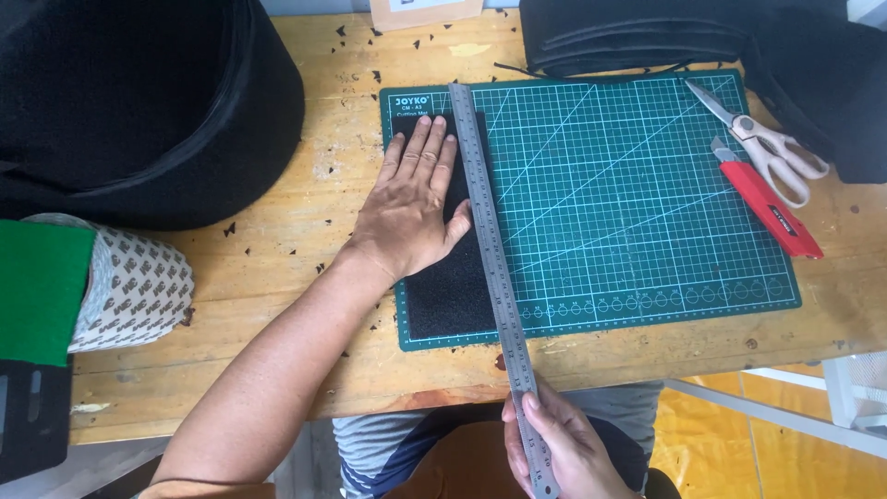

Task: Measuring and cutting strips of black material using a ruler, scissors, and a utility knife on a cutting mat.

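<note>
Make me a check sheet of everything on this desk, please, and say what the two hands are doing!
Surface: wooden table, scuffed, dotted with small black scraps.
Job's things: black fabric piece lies on the green cutting mat; steel ruler lies along the fabric's right edge and sticks out past the table's near edge.
Clutter: scissors and red utility knife at the mat's right; patterned roll with green sheet at left; big black fabric roll; folded black material.
Hands: left hand flat on the fabric, thumb against the ruler; right hand grips the ruler's near end.
Cables: nothing seen.
Surroundings: orange floor.
</note>
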